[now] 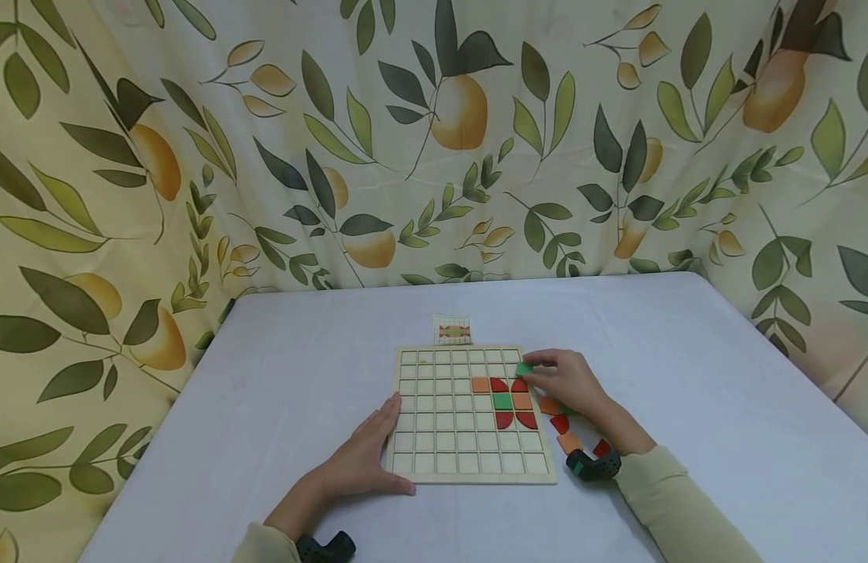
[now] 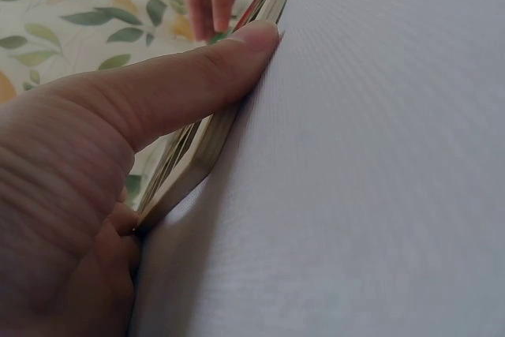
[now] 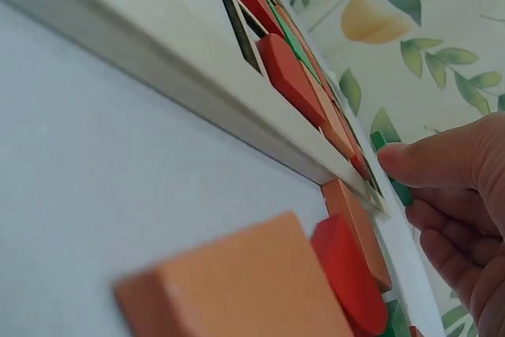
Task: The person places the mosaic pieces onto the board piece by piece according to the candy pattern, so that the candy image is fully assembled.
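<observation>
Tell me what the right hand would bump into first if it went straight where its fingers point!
Probably the wooden grid board: the right hand points across its top-right part, pinching a green tile. The hand's height is unclear, so it might pass just above.

A homelike setting is suggested by leaf-and-fruit-patterned curtains (image 1: 420,211) hung behind a white-covered bench (image 1: 314,352); the exact room cannot be told.

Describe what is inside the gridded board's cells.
The gridded board holds four red pieces, two orange squares and one green square. What lies beneath them is covered. The right hand, pinching another green piece, hides part of the board's right edge.
</observation>
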Demonstrator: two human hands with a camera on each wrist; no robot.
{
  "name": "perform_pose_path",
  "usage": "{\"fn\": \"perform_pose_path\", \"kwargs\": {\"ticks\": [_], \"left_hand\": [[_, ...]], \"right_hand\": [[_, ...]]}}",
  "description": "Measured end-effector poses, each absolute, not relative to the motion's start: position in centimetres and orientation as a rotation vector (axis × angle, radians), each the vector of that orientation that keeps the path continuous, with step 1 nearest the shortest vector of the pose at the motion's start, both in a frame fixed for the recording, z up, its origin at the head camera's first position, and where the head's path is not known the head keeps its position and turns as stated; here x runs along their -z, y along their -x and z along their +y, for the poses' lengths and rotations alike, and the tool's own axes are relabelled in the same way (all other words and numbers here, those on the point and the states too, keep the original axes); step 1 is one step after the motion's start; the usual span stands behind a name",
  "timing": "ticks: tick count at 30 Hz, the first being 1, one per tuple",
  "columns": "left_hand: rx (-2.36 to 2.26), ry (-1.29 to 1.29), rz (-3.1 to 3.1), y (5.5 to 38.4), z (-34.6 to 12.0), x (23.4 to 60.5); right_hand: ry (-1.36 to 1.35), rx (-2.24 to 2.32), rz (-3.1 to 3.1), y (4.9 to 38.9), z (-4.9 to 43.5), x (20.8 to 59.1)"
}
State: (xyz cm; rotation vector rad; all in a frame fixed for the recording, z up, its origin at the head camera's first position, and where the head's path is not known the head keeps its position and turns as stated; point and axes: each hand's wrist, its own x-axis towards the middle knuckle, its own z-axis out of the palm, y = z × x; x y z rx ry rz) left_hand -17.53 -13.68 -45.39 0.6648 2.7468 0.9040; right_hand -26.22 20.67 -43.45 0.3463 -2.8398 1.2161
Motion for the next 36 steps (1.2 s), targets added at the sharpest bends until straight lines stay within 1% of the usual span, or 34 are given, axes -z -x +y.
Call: {"fn": "perform_pose_path", "kwargs": {"ticks": [12,19,29,36], "left_hand": [[-0.903,-0.651,2.743,17.5,-13.7,45.3],[-0.899,-0.658,2.741,17.5,-13.6,45.2],[-0.910,-0.652,2.733,17.4,-13.6,45.1],[-0.914,-0.658,2.735,17.4,-13.7,45.2]], "right_hand": [[-0.484,-1.304,-2.817,25.3,18.7,43.1],[-0.644,-1.302,-2.756,25.0,18.0,43.3],[-0.711,-1.283,-2.758,24.3,16.8,42.9],[-0.754,-1.358,-2.740,23.8,15.9,43.1]]}}
